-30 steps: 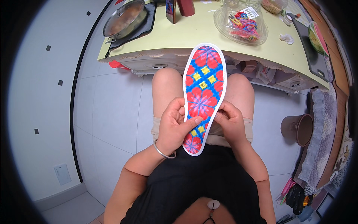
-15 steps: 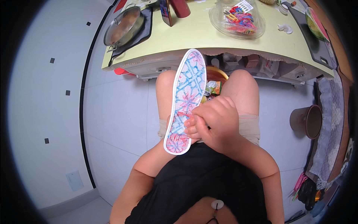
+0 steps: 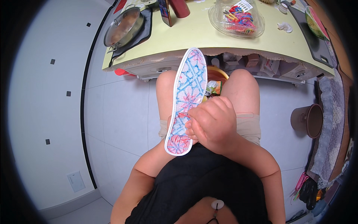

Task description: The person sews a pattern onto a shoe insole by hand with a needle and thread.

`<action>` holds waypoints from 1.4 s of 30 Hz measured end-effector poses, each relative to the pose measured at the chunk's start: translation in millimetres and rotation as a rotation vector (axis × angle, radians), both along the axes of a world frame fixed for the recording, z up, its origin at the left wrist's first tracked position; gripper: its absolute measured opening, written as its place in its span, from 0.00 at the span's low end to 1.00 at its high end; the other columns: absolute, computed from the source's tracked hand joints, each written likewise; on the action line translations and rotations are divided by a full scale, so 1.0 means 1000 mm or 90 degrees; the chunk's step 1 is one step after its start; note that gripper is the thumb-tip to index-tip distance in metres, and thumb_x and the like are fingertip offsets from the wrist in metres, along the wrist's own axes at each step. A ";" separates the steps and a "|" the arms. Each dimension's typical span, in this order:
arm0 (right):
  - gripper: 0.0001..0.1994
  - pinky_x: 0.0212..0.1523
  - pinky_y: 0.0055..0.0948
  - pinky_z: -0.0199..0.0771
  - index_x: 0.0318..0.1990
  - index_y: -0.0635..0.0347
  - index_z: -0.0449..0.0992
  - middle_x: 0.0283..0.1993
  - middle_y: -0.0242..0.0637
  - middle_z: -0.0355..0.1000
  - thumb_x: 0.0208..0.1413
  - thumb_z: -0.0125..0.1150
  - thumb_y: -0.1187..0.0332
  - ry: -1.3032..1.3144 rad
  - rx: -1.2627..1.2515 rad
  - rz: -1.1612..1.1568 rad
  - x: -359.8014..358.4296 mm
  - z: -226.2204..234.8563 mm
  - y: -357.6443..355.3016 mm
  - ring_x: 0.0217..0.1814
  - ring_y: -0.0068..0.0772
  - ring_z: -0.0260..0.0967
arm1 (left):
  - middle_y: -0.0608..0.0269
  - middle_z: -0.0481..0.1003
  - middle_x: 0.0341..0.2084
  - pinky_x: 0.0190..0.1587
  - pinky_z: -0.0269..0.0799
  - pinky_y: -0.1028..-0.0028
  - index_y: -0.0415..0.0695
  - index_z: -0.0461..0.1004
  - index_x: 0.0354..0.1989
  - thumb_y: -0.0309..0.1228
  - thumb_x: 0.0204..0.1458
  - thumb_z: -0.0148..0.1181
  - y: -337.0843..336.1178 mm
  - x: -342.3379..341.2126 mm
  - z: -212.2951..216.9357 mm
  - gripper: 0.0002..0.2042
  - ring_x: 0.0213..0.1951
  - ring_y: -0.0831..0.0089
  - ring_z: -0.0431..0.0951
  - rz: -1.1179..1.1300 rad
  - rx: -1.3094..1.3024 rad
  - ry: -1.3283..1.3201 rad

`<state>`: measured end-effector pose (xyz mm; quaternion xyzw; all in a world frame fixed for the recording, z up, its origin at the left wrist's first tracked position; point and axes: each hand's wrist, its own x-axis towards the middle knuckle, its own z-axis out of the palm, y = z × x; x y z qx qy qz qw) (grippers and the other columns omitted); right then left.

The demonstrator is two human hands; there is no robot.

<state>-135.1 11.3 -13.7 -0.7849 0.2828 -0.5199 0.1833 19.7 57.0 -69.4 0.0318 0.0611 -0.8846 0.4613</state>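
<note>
An embroidered shoe insole (image 3: 186, 89), white-edged with blue and pink-red stitching on mesh, is held upright over my lap, slightly tilted. My left hand (image 3: 195, 141) grips its lower part from behind; most of that hand is hidden by the insole and my other hand. Across the front lies my right hand (image 3: 214, 117), its fingers curled and its thumb and forefinger pinched against the stitched surface. A thin sliver like a needle shows at those fingertips. From the right hand a loop of fine red thread (image 3: 246, 113) runs over my shorts.
On the pale yellow table (image 3: 194, 39) are a lidded pan (image 3: 125, 26), a propped phone (image 3: 165, 13), a clear plastic box (image 3: 220, 28) of coloured threads, a crumpled tissue (image 3: 285, 27) and a watermelon piece (image 3: 316, 22). A brown bin (image 3: 300, 120) stands right. Between my knees is a yellow-rimmed container (image 3: 220, 72).
The right fingertips have shifted slightly left and up on the insole. The red thread loop shows more plainly beside the right hand. The insole has hardly moved.
</note>
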 end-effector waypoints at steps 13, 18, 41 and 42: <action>0.12 0.37 0.35 0.62 0.33 0.57 0.73 0.31 0.33 0.66 0.36 0.65 0.71 0.020 0.010 -0.005 -0.003 -0.002 0.002 0.33 0.36 0.64 | 0.66 0.64 0.21 0.22 0.57 0.77 0.39 0.66 0.42 0.37 0.57 0.47 0.000 -0.003 0.011 0.13 0.19 0.76 0.60 0.033 0.052 -0.128; 0.12 0.37 0.35 0.62 0.32 0.58 0.72 0.31 0.33 0.66 0.36 0.65 0.72 0.019 0.004 -0.006 -0.003 -0.003 0.002 0.33 0.36 0.64 | 0.66 0.64 0.21 0.22 0.57 0.77 0.39 0.66 0.41 0.37 0.58 0.47 0.002 -0.003 0.015 0.13 0.19 0.76 0.60 0.039 0.066 -0.169; 0.10 0.50 0.28 0.71 0.45 0.66 0.72 0.44 0.35 0.72 0.55 0.57 0.75 -0.494 0.869 0.292 -0.022 -0.048 -0.002 0.48 0.25 0.69 | 0.50 0.74 0.43 0.46 0.76 0.73 0.34 0.60 0.48 0.17 0.50 0.58 -0.003 -0.019 0.054 0.18 0.43 0.73 0.77 0.218 -0.155 -0.691; 0.11 0.51 0.29 0.70 0.46 0.66 0.71 0.45 0.35 0.72 0.55 0.57 0.75 -0.492 0.872 0.300 -0.023 -0.051 -0.002 0.49 0.26 0.69 | 0.50 0.74 0.43 0.46 0.76 0.73 0.34 0.60 0.48 0.17 0.51 0.58 -0.002 -0.019 0.055 0.18 0.43 0.73 0.77 0.216 -0.158 -0.700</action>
